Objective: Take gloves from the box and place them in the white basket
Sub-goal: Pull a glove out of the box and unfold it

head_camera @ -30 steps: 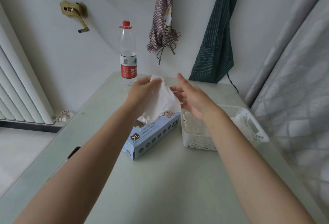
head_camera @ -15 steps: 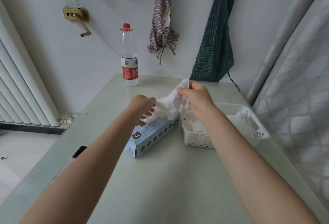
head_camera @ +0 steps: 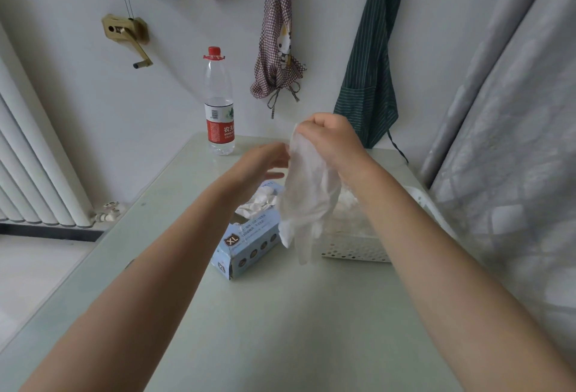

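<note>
A light-blue glove box (head_camera: 249, 242) marked XL lies on the pale green table (head_camera: 280, 329), with white gloves bunched in its top opening. My right hand (head_camera: 330, 139) pinches the cuff of one translucent white glove (head_camera: 307, 198), which hangs down above the box and the basket's left side. My left hand (head_camera: 265, 164) hovers just left of the glove with its fingers relaxed, holding nothing. The white perforated basket (head_camera: 352, 251) stands to the right of the box, mostly hidden by my right forearm; gloves lie inside it.
A water bottle (head_camera: 219, 105) with a red cap stands at the table's far edge by the wall. Aprons hang on the wall behind. A grey curtain (head_camera: 514, 142) borders the table's right side and a white radiator (head_camera: 37, 158) stands at the left.
My left hand has let go of the glove. My right hand took hold of the glove and has lifted it clear of the box, so it now hangs full length.
</note>
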The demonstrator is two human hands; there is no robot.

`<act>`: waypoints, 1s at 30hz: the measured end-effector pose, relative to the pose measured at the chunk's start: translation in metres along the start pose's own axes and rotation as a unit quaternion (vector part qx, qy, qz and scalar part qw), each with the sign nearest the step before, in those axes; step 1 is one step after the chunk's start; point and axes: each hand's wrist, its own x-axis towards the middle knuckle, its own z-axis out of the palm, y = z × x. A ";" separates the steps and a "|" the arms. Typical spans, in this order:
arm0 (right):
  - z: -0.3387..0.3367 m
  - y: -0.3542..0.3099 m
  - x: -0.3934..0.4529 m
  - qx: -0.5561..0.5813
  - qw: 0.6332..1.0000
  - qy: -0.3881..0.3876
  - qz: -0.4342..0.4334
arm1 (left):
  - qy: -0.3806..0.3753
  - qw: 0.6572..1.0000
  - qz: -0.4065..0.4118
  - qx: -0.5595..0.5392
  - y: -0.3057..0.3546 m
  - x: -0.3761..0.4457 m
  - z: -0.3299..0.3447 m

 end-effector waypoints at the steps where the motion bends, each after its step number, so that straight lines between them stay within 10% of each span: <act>1: -0.004 0.003 0.001 -0.004 1.000 0.015 -0.003 | -0.017 0.999 -0.020 -0.023 -0.003 -0.001 0.002; 10: -0.029 0.038 0.011 0.012 0.995 0.070 0.069 | -0.012 0.981 -0.124 -0.149 -0.027 -0.001 0.005; 24: -0.106 0.182 0.002 -0.075 0.965 0.151 0.201 | 0.188 0.919 -0.013 0.347 -0.042 0.090 0.094; 30: -0.127 0.207 -0.010 -0.235 0.944 0.177 0.149 | -0.001 0.865 0.078 0.495 -0.069 0.079 0.149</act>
